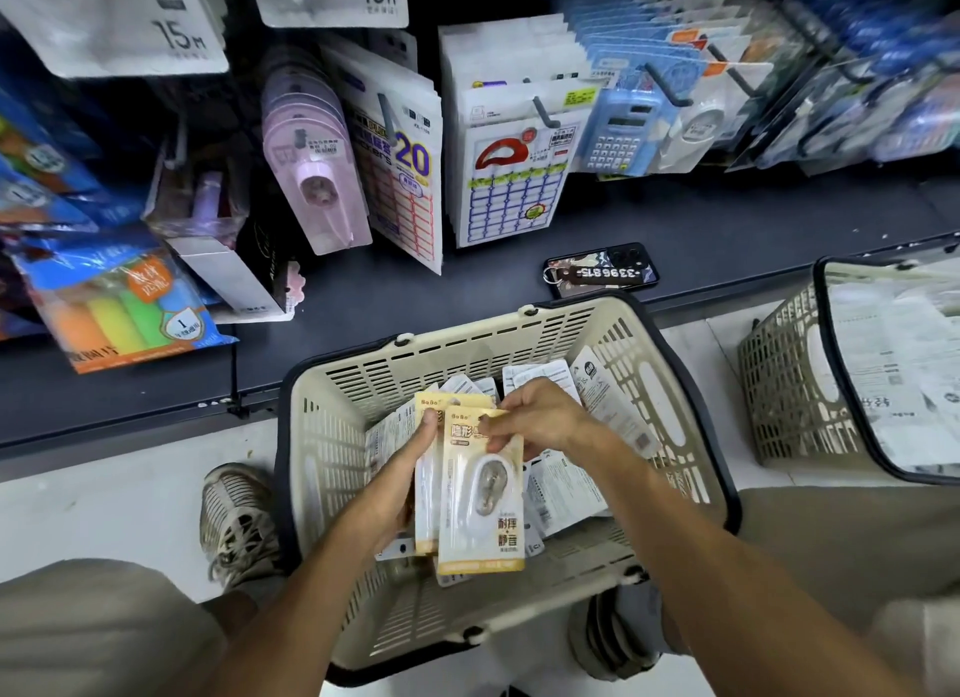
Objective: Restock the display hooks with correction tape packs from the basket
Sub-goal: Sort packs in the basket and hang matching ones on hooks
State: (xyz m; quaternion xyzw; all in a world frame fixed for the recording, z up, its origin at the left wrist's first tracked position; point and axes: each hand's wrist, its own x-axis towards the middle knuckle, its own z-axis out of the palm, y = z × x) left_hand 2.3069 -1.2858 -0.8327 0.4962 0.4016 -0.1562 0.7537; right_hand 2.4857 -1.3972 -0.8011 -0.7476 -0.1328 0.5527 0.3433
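A beige slotted basket (358, 384) stands on the floor between my feet, with several white correction tape packs (566, 488) lying inside. Above it my left hand (410, 473) grips a small stack of yellow correction tape packs (480, 514), thumb on the front. My right hand (540, 418) pinches the top edge of the front yellow pack. Display hooks (545, 111) on the dark panel ahead carry hanging goods, among them pink correction tape packs (317, 176).
Label sticker packs (410, 176) and blue calculators (618, 135) hang on neighbouring hooks. A phone with a numbered key tag (602, 272) lies on the dark shelf. A second basket (800, 384) with white packs stands at the right. My shoe (234, 519) is left of the basket.
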